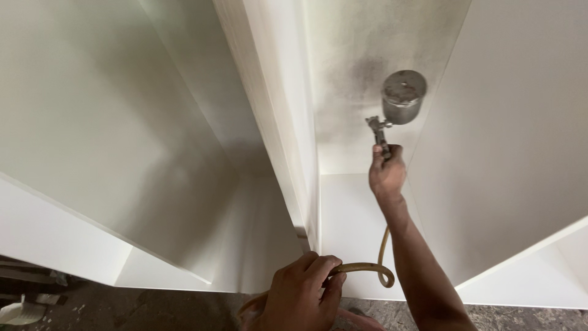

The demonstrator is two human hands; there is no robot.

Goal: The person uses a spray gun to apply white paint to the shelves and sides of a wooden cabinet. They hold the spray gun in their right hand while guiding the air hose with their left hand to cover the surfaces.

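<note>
My right hand reaches deep into the narrow right compartment of a white cabinet and grips a metal spray gun with a round grey cup on top. The gun points at the compartment's back panel, which shows a dark grey smudge. A yellowish hose runs from under the right forearm, loops once, and passes into my left hand, which is closed around it near the bottom edge of the view.
A white upright divider separates the right compartment from a wider left compartment. White side panels stand at the far left and far right. Speckled grey floor shows below, with a white object at the bottom left corner.
</note>
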